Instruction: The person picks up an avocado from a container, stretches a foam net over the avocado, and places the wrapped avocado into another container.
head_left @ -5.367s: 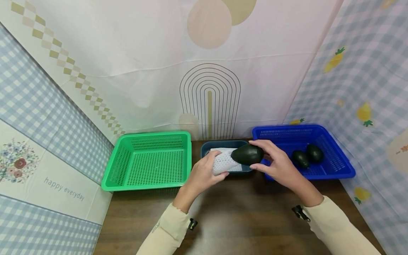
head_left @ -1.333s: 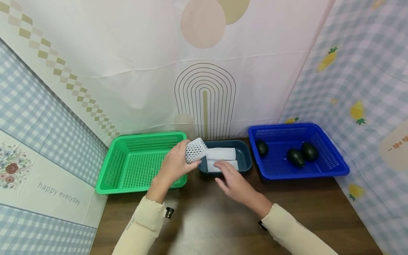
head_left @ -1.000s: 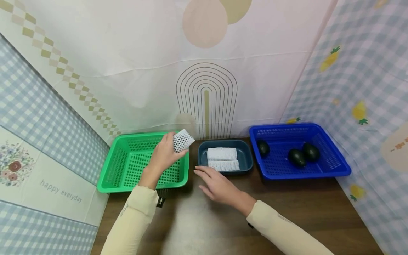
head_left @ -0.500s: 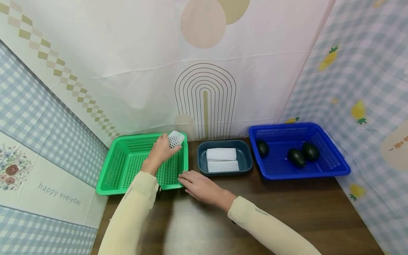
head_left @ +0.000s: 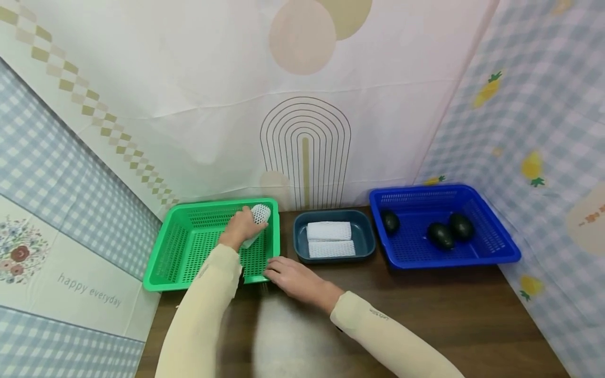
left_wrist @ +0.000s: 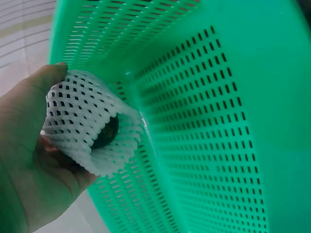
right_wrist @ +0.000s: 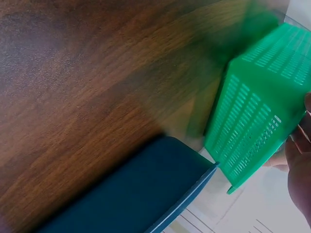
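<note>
In the head view, my left hand (head_left: 240,227) is inside the right part of the green basket (head_left: 156,247), gripping an avocado in a white foam net sleeve (head_left: 261,213). The left wrist view shows the thumb and fingers around the net sleeve (left_wrist: 80,111); the dark avocado (left_wrist: 108,133) shows through its open end, near the basket wall. My right hand (head_left: 295,280) holds the rim at the basket's front right corner. In the right wrist view its fingers (right_wrist: 297,155) bend over the green rim, partly cut off by the frame edge.
A dark blue-grey tray (head_left: 366,251) with two flat white foam net sleeves (head_left: 329,231) stands right of the green basket. Farther right, a blue basket (head_left: 454,261) contains three avocados (head_left: 460,226). A patterned curtain (head_left: 212,131) rises right behind the wooden table (head_left: 425,304).
The avocado was bare in my right hand, beside the sleeve; now it is sleeved. My left hand has carried it left and lowered it into the green basket. My right hand has moved to the basket's rim.
</note>
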Demonstrator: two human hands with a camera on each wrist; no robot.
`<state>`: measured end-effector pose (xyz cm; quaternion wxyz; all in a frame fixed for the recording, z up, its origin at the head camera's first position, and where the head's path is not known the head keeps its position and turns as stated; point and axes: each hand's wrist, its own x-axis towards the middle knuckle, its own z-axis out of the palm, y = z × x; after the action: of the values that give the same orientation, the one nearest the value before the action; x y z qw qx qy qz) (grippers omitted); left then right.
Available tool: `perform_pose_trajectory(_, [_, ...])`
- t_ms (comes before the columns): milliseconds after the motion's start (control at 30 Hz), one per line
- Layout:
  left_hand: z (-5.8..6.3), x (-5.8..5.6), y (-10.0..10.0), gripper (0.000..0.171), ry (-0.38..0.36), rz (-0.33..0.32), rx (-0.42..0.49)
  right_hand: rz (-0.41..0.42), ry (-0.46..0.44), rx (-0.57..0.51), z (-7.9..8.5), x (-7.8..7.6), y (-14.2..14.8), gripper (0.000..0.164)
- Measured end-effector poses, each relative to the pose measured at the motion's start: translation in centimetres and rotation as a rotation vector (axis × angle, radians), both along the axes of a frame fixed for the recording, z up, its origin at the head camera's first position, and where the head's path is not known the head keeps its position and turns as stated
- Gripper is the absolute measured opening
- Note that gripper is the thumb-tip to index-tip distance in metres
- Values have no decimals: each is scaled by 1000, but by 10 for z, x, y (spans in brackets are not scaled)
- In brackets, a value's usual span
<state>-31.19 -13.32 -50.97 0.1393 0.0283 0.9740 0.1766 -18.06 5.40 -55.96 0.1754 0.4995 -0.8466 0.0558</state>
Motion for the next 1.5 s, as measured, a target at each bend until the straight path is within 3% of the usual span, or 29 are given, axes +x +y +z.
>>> perform_pose_trajectory(400, [-16,-10,-5,74,-104,48,-17,14,-9,-7,2,1,-3,27])
perform_pose_trajectory(733, [-24,-10,5,59,-153,35,-31,7,-32,0,5,2,-5,27])
perform_pose_trajectory(967, [-21,-11,12,75,-180,14,-55,5,-34,-10,6,3,-5,25])
perform_pose_trajectory(1167, [-18,-12,9,68,-206,16,-58,-8,-44,-21,6,3,-6,25])
perform_pose_trajectory(1500, [-12,-9,5,84,-231,-7,-73,8,-24,-73,1,4,-4,28])
